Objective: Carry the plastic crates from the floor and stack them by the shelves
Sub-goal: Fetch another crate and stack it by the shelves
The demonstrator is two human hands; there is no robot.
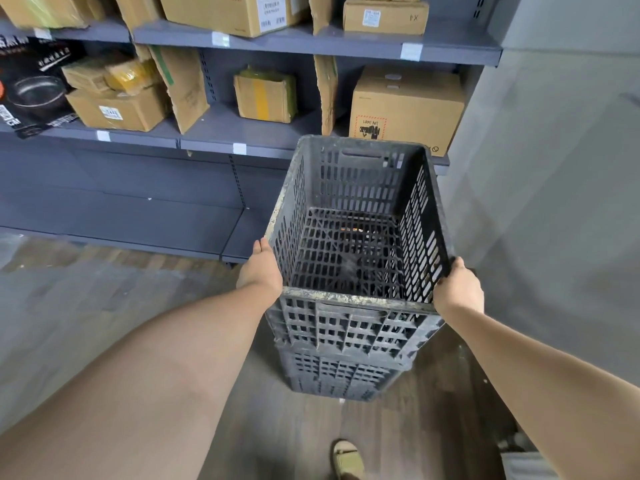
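A black slotted plastic crate [356,299] with a dirty rim sits on top of a stack of similar crates [341,375] on the floor, right in front of the grey shelves [242,133]. My left hand [261,268] lies against the top crate's left wall near the rim, its fingers hidden behind that wall. My right hand [459,287] grips the right rim, thumb over the edge. The crate is empty inside.
The shelves carry several cardboard boxes, the nearest [407,109] just behind the crate. A grey wall [554,168] stands close on the right. Wood-look floor [86,306] spreads to the left. My sandalled foot [348,460] is below the stack.
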